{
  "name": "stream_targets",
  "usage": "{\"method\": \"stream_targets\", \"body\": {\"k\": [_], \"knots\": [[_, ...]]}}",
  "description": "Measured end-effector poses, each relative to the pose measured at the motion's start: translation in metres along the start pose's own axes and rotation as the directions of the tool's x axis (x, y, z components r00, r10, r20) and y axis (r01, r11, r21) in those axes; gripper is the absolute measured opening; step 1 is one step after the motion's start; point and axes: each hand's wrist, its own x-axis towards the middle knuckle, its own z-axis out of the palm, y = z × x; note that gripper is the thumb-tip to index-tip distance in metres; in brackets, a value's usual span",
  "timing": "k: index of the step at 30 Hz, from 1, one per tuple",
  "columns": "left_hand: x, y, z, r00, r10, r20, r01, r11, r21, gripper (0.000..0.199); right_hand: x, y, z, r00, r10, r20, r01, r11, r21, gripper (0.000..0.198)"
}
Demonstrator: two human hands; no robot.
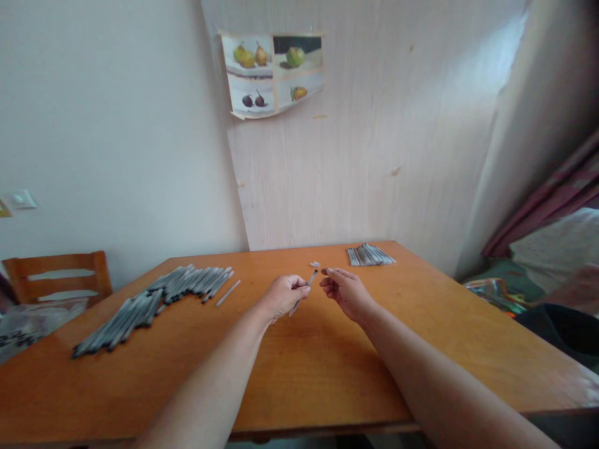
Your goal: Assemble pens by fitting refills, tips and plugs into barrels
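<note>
My left hand is closed around a pen with a clear-looking barrel, held tilted above the table with its dark end up and to the right. Just right of that end, my right hand has its fingers curled in a pinch, a small gap away from the pen. Whatever may sit between those fingertips is too small to make out. A few small whitish pieces lie on the table beyond the hands.
On the left of the wooden table spreads a large heap of similar pens, one single pen beside it. A smaller bundle of pens lies at the back right. A wooden chair stands left, a dark container right.
</note>
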Motion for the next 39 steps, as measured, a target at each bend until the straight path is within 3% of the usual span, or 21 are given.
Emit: {"method": "stream_targets", "body": {"k": [7, 15, 23, 27, 30, 34, 39], "knots": [[-0.004, -0.024, -0.015, 0.986, -0.06, -0.156, 0.032, 0.984, -0.178, 0.028, 0.01, 0.011, -0.008, 0.992, -0.02, -0.129, -0.011, 0.972, -0.235, 0.021], [-0.002, -0.054, -0.044, 0.915, -0.186, -0.358, 0.029, 0.915, -0.402, 0.041, 0.014, 0.016, -0.018, 0.957, -0.201, -0.211, 0.083, 0.882, -0.464, 0.024], [0.006, -0.066, -0.048, 0.871, -0.264, -0.415, 0.017, 0.86, -0.511, 0.045, 0.014, 0.002, -0.017, 0.912, -0.34, -0.231, 0.138, 0.782, -0.607, 0.029], [0.007, -0.066, -0.046, 0.858, -0.275, -0.433, 0.019, 0.86, -0.509, 0.044, 0.019, -0.015, -0.01, 0.916, -0.357, -0.183, 0.143, 0.717, -0.683, 0.027], [0.007, -0.063, -0.045, 0.846, -0.285, -0.45, 0.018, 0.859, -0.511, 0.044, 0.035, -0.025, -0.011, 0.916, -0.381, -0.125, 0.152, 0.618, -0.771, 0.023], [0.005, -0.058, -0.044, 0.834, -0.296, -0.466, 0.014, 0.855, -0.519, 0.043, 0.066, -0.027, -0.02, 0.917, -0.395, -0.05, 0.094, 0.338, -0.936, 0.018], [0.003, -0.055, -0.044, 0.82, -0.291, -0.492, -0.002, 0.859, -0.512, 0.042, 0.101, -0.013, -0.022, 0.978, -0.207, 0.031, 0.037, 0.025, -0.999, 0.021]]}}
